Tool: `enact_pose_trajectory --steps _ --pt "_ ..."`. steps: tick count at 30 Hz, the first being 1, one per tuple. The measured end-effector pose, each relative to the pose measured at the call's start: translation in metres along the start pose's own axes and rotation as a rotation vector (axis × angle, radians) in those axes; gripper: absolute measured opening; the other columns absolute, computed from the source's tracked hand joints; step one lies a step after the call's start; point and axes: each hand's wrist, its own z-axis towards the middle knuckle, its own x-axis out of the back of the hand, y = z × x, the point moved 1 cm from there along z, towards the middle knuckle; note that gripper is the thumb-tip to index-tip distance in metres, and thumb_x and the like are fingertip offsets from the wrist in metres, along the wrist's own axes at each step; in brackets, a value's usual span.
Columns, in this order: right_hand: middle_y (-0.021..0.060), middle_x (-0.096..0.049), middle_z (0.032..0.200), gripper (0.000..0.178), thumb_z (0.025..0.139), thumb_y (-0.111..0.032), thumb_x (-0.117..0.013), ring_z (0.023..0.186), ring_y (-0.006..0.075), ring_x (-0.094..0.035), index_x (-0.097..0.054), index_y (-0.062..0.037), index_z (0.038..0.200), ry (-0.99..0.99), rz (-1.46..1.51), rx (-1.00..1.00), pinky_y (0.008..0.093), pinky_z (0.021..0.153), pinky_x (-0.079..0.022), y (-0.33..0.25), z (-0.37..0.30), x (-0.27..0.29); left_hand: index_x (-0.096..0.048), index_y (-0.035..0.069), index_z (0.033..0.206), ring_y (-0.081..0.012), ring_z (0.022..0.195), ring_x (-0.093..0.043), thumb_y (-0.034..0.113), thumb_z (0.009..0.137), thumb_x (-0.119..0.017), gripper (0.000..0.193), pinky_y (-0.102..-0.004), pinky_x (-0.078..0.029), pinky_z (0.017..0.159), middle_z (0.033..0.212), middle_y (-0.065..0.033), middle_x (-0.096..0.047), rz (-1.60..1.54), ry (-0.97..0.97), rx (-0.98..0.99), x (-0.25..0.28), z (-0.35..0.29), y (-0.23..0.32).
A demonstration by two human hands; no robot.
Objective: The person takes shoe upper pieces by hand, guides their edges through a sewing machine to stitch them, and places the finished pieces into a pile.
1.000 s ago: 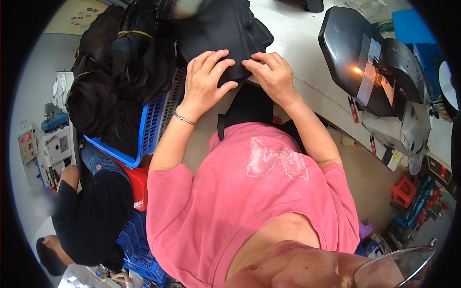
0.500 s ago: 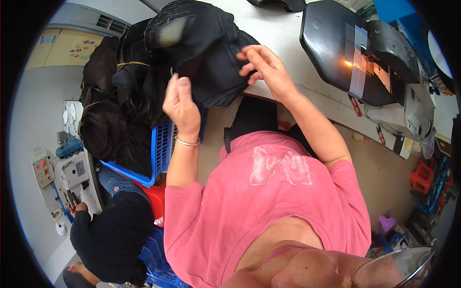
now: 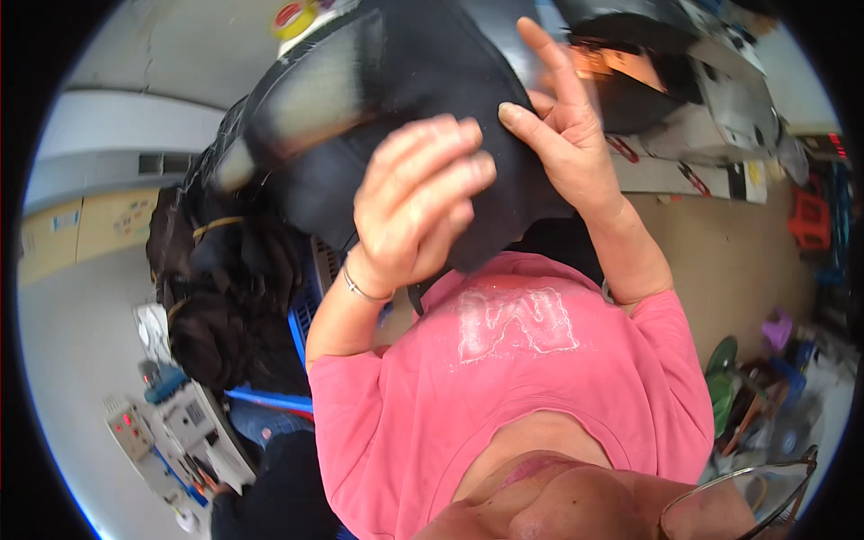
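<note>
A large piece of black denim [image 3: 441, 72] with a pale, faded patch is raised in front of me, its lower corner hanging near my pink shirt. My right hand [image 3: 571, 130] is at its right edge, thumb lying on the cloth and index finger stretched upward. The edge appears pinched between the thumb and the other fingers, which are partly hidden. My left hand [image 3: 418, 198], with a bracelet on the wrist, is in front of the cloth. Its fingers are extended and slightly blurred, and nothing shows in them.
Bundles of dark garments [image 3: 234, 315] are heaped in a blue crate [image 3: 301, 333] at my left. A co-worker in dark clothing [image 3: 288, 490] is at lower left. A sewing machine [image 3: 733, 103] with a lit area is at upper right, and yellow tape [image 3: 292, 18] at the top.
The black denim has risen toward me and spread out. My left hand has moved right in front of it, and my right hand has moved to its right edge. The view has shifted.
</note>
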Motion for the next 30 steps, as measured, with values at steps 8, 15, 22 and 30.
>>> enact_pose_trajectory --steps 8,15,22,30 --pt "-0.0061 -0.061 0.091 0.04 0.103 -0.009 -0.062 0.078 -0.0024 -0.053 -0.054 0.0004 0.141 0.288 -0.155 -0.219 0.0148 0.07 -0.045 0.005 -0.057 0.038 -0.068 0.011 0.125 -0.0258 0.121 -0.06 0.018 0.094 -0.065 0.032 -0.0394 -0.044 0.1 0.13 -0.0055 -0.068 0.362 -0.307 0.103 -0.079 0.056 -0.04" --pt "-0.0105 -0.037 0.073 0.039 0.101 -0.01 -0.066 0.063 -0.0006 -0.031 -0.058 -0.002 0.139 0.353 -0.205 -0.129 0.0195 0.056 -0.029 0.009 -0.058 0.045 -0.069 0.011 0.125 -0.0222 0.125 -0.059 0.021 0.097 -0.063 0.03 -0.0374 -0.043 0.102 0.131 -0.0031 -0.068 0.477 -0.426 0.066 -0.086 0.078 -0.041" --pt "-0.0098 -0.035 0.07 0.037 0.101 -0.011 -0.065 0.063 0.0004 -0.031 -0.061 -0.0031 0.137 0.424 -0.276 -0.067 0.0209 0.055 -0.029 0.013 -0.062 0.054 -0.071 0.014 0.123 -0.0214 0.114 -0.066 0.022 0.095 -0.065 0.029 -0.0372 -0.046 0.098 0.125 -0.0038 -0.071 0.49 -0.464 -0.028 -0.095 0.095 -0.047" --pt "-0.0123 -0.045 0.072 0.041 0.102 -0.012 -0.064 0.068 -0.0013 -0.035 -0.058 -0.0036 0.142 0.4 -0.365 -0.147 0.0158 0.063 -0.032 0.005 -0.066 0.057 -0.074 0.015 0.118 -0.0205 0.105 -0.068 0.025 0.091 -0.069 0.029 -0.0387 -0.045 0.099 0.116 -0.0023 -0.074 0.476 -0.434 -0.065 -0.102 0.096 -0.051"
